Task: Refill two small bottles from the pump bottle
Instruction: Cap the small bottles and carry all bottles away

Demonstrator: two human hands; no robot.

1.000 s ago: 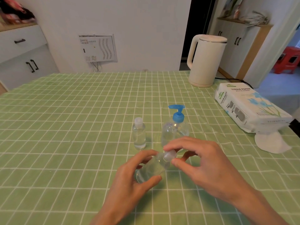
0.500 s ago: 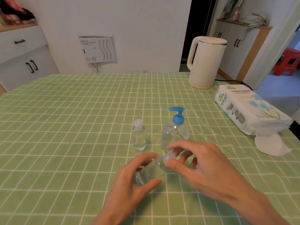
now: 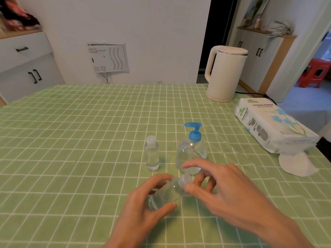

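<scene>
**Item: first small bottle, cap being worked; refill not begun**

- First small bottle [image 3: 166,192]: clear, tilted with its neck toward the right, held above the green checked tablecloth [image 3: 71,140] near the front edge. A little clear liquid seems to lie in its lower end.
- Left hand [image 3: 141,208]: fingers and thumb curled round the bottle's body, holding it firmly.
- Right hand [image 3: 229,190]: thumb and forefinger pinched on the cap [image 3: 184,180]; the other fingers are spread loosely behind.
- Second small bottle [image 3: 152,156]: upright, capped, just beyond the hands.
- Pump bottle [image 3: 191,154]: upright, blue pump head, just right of the second small bottle, untouched.
- Also present: white kettle [image 3: 225,74] at the far right of the table; tissue pack [image 3: 272,122] near the right edge.

Step in hand, as judged: opening the first small bottle. Whether the cap has loosened at all cannot be told; it is clear plastic and partly hidden by the fingertips.

Next move calls for: lifting the cap free and setting it where it will not roll, standing the bottle upright with its mouth under the pump spout, and keeping one hand on it, since so light a bottle would likely tip when the pump is pressed.
</scene>
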